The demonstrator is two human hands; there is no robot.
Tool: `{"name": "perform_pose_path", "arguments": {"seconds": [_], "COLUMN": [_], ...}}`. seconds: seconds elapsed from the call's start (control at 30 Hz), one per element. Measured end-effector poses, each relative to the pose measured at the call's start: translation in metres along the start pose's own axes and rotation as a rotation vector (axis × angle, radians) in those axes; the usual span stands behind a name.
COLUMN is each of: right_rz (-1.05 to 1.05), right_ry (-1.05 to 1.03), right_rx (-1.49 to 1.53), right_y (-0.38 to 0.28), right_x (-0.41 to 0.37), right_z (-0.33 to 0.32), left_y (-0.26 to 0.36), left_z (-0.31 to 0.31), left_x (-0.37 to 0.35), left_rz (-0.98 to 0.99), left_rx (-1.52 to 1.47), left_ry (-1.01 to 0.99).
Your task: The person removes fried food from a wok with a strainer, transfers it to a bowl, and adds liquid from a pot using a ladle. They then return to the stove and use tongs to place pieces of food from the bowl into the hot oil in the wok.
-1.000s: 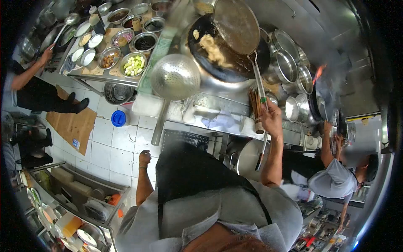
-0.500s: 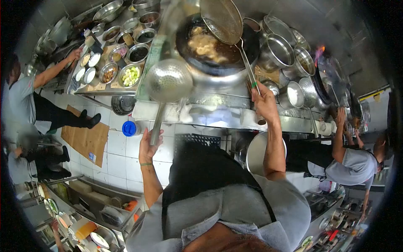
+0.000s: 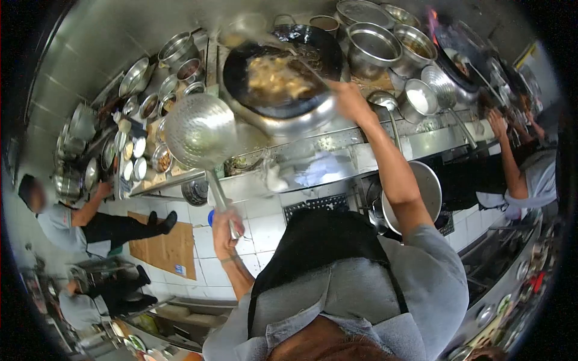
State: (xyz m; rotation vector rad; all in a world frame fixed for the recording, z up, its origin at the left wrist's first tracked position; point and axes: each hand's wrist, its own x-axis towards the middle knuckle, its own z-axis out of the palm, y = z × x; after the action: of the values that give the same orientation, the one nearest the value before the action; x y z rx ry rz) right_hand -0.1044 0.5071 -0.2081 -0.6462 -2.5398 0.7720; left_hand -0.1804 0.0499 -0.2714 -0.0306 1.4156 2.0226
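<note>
My left hand (image 3: pixel 226 230) is closed round the handle of a round perforated skimmer (image 3: pixel 201 129), its bowl up beside the wok's left front. My right hand (image 3: pixel 352 101), slightly blurred, grips a long-handled strainer (image 3: pixel 242 30); its handle crosses over the wok and its blurred head is at the wok's far left edge. In the large black wok (image 3: pixel 235 75), pale golden pieces of food (image 3: pixel 277 77) lie in dark, bubbling oil.
Steel pots (image 3: pixel 374 45) stand right of the wok, with a ladle (image 3: pixel 385 101) and another perforated skimmer (image 3: pixel 438 84). Ingredient bowls (image 3: pixel 162 157) fill the left counter. A co-worker (image 3: pixel 530 174) stands at right near a flaming wok; other people are at left.
The strainer has swung from the wok's right side to its far left, my right hand moving up and left. The skimmer has shifted left. The view has turned.
</note>
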Motion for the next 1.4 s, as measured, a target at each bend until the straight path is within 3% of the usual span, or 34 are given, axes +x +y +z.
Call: {"name": "perform_pose_path", "arguments": {"seconds": [0.17, 0.27, 0.33, 0.43, 0.53, 0.6, 0.63, 0.73, 0.8, 0.93, 1.0, 1.03, 1.13, 1.17, 1.4], "right_rz": [-0.134, -0.008, 0.113, 0.169, 0.212, 0.13, 0.094, 0.455, 0.443, 0.548, 0.528, 0.498, 0.496, 0.493, 0.401], "right_ry": [-0.114, -0.012, 0.079, 0.132, 0.131, 0.17, 0.183, -0.07, -0.034, 0.015, 0.146, 0.191, 0.268, 0.252, 0.318], "right_rx": [-0.089, 0.181, 0.192, 0.254, 0.291, 0.306, 0.313, 0.568, 0.715, 0.835, 0.9, 0.88, 0.907, 0.915, 0.764], "right_y": [0.033, 0.038, 0.018, 0.024, 0.03, 0.029, 0.027, 0.001, 0.001, -0.015, -0.025, -0.02, -0.016, -0.013, -0.016], "right_x": [0.008, -0.021, -0.038, -0.04, -0.038, -0.043, -0.048, -0.069, -0.084, -0.112, -0.118, -0.12, -0.12, -0.12, -0.133], "right_z": [0.023, 0.03, 0.03, 0.042, 0.04, 0.034, 0.033, 0.005, 0.013, 0.024, 0.031, 0.038, 0.032, 0.025, 0.012], "left_y": [0.069, 0.097, 0.107, 0.117, 0.134, 0.144, 0.146, 0.148, 0.145, 0.121, 0.106, 0.111, 0.089, 0.086, 0.11], "left_z": [0.032, 0.068, 0.083, 0.093, 0.105, 0.109, 0.106, 0.098, 0.091, 0.085, 0.086, 0.091, 0.083, 0.081, 0.071], "left_x": [0.058, 0.107, 0.159, 0.247, 0.287, 0.304, 0.31, 0.312, 0.31, 0.296, 0.29, 0.282, 0.294, 0.294, 0.256], "left_rz": [0.198, 0.33, 0.431, 0.381, 0.232, 0.147, 0.108, -0.008, -0.063, 0.054, 0.148, 0.097, 0.872, 0.766, 0.703], "left_rx": [0.381, 0.577, 0.696, 0.784, 0.836, 0.841, 0.844, 0.818, 0.813, 0.851, 0.915, 0.993, 1.53, 1.664, 1.938], "left_ry": [0.018, -0.047, -0.096, -0.141, -0.212, -0.273, -0.288, -0.347, -0.361, -0.367, -0.34, -0.419, -0.421, -0.388, -0.172]}}
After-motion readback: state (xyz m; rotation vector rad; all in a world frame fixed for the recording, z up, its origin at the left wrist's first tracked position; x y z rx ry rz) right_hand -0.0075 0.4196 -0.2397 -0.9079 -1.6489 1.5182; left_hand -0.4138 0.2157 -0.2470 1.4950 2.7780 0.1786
